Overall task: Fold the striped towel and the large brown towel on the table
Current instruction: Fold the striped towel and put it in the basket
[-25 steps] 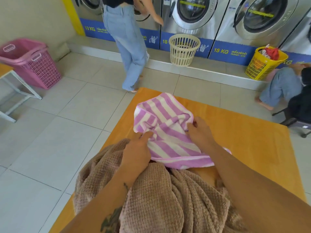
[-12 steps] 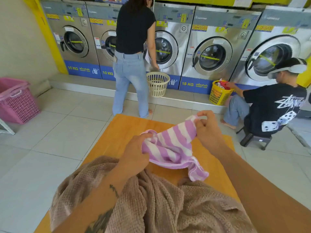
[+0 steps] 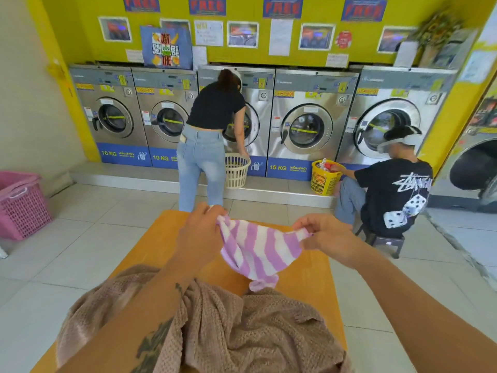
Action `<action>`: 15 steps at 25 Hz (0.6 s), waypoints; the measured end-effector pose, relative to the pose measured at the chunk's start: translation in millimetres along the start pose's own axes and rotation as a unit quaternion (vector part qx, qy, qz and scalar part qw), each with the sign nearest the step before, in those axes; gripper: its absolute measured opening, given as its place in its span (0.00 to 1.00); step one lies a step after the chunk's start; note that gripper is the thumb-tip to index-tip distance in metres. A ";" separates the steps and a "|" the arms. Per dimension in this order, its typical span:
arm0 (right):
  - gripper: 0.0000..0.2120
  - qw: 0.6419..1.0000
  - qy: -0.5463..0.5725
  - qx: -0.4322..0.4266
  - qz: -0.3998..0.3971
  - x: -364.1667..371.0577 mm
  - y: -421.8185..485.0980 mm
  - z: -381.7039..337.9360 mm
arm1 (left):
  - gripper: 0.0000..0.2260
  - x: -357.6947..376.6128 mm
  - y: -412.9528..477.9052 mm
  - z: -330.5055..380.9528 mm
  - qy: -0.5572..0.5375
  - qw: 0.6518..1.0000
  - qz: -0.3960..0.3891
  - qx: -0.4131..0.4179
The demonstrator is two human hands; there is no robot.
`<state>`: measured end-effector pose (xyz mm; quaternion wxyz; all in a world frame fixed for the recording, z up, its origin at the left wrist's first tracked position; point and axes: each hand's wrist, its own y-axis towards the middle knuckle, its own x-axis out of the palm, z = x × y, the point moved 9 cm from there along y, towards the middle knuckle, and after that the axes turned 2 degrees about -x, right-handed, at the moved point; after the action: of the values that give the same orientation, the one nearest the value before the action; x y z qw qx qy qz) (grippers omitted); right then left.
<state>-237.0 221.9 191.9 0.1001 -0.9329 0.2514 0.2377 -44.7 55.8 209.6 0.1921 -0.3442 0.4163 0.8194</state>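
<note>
Purple-and-white pile cloth: striped towel (image 3: 258, 251), small. It is held in the air over the far half of the tabletop (image 3: 150, 249). Its lowest tip hangs down to the edge of the brown heap; whether the two touch cannot be told.

Holds: left hand (image 3: 201, 232) pinches one upper corner, fingers (image 3: 212, 211) curled round the cloth. Right hand (image 3: 325, 238) pinches the opposite upper corner between thumb and fingers. The top edge runs nearly taut between them, and the rest sags below in a loose pouch.

Handling, by judgement: light, limp, no stiffness of its own. It droops from wherever it is held, and the pile gives grip, so it is not slippery. Best taken at the corners or along a hem, so the edges can be matched.

Brown waffle-weave: large brown towel (image 3: 242, 332), heaped in creases on the near half of the tabletop beneath both forearms. Neither hand grips it. Judged bulkier and heavier, likely to drag on the wood, and it wants spreading flat first. Its corners are buried in the heap and must be found.

Stage, by judgement: the striped piece is being opened out for its first fold, and neither item is folded yet.

Background: washing machines (image 3: 306, 125), with two people at them.
</note>
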 end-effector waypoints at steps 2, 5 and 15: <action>0.13 0.995 -0.057 -0.016 0.081 -35.1 -12.8 -1.2 | 0.16 -11.2 2.9 0.1 0.036 0.999 0.022 -0.014; 0.13 0.954 -0.067 -0.038 0.290 -112.3 -30.8 -15.7 | 0.15 -35.8 18.7 -26.9 0.083 0.994 0.016 -0.076; 0.11 0.963 -0.127 -0.029 0.237 -82.0 -29.4 -14.8 | 0.09 -44.8 23.3 -36.7 0.002 0.996 0.013 -0.088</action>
<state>-278.4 277.1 247.2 0.0454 -0.8112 0.4434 0.3786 -13.0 11.1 239.6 0.1496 -0.3555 0.3478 0.8545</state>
